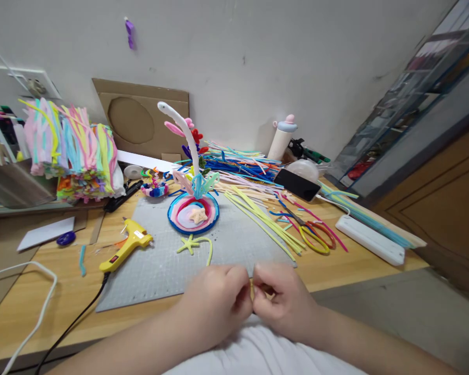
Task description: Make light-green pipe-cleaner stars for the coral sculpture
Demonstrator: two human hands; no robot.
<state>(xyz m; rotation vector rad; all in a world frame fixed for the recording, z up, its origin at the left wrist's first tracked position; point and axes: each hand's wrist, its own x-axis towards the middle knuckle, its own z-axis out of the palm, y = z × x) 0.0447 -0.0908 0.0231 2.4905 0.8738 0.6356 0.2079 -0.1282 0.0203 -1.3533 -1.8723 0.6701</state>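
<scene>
My left hand (221,302) and my right hand (283,299) are held together at the mat's front edge, knuckles close to each other. The fingers of both are curled into a pinch, slightly blurred. What they hold is hidden; a thin yellowish bit shows between them. Just beyond my left hand lies a yellow-green pipe-cleaner starfish (187,244), its long tail curving down toward that hand. Behind it stands a pipe-cleaner ornament on a round base (193,229) with a blue rim, a beige star and a tall white stem (188,136). Yellow pipe cleaners (263,221) lie to the right.
The grey cutting mat (140,276) covers the middle of the wooden table. A yellow glue gun (127,245) with a black cord lies left. Scissors (310,232), a phone (297,185) and a white power strip (369,239) lie right. Pipe-cleaner bundles (76,151) stand back left.
</scene>
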